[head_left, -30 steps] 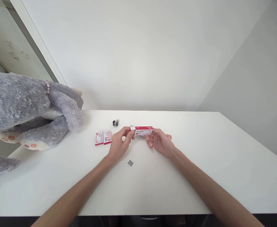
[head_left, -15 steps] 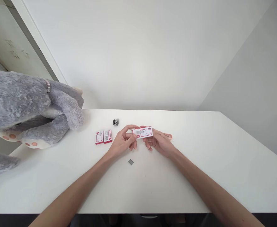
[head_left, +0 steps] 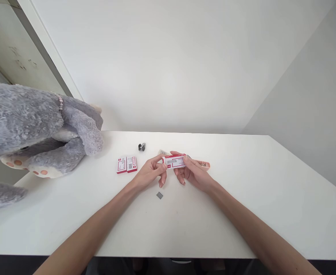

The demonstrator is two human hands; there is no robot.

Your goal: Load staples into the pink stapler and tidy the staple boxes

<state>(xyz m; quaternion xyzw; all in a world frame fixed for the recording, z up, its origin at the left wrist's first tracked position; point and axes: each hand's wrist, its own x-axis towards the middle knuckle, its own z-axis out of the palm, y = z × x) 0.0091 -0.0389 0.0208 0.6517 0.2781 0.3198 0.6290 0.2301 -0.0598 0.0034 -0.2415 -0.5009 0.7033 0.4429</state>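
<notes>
A small red-and-white staple box [head_left: 174,163] is held level just above the table between both hands. My left hand [head_left: 148,174] pinches its left end, thumb on the printed face. At the other end, my right hand [head_left: 198,173] grips with the thumb on top near the corner. Behind the right hand an orange-pink stapler [head_left: 204,164] lies partly hidden. A pale flat item [head_left: 163,152] peeks out beyond the left fingers; I cannot tell what it is. Nearer to me, a small grey strip of staples [head_left: 159,195] rests on the tabletop.
Two more red-and-white boxes [head_left: 127,164] lie side by side left of my left hand. Behind them sits a black staple remover [head_left: 142,147]. A large grey plush toy [head_left: 41,126] takes up the table's left end. A white wall [head_left: 168,76] rises along the back edge.
The box has tipped so more of its red long edge shows, and my right thumb has slid onto its face. The pale item behind my left hand has come into view.
</notes>
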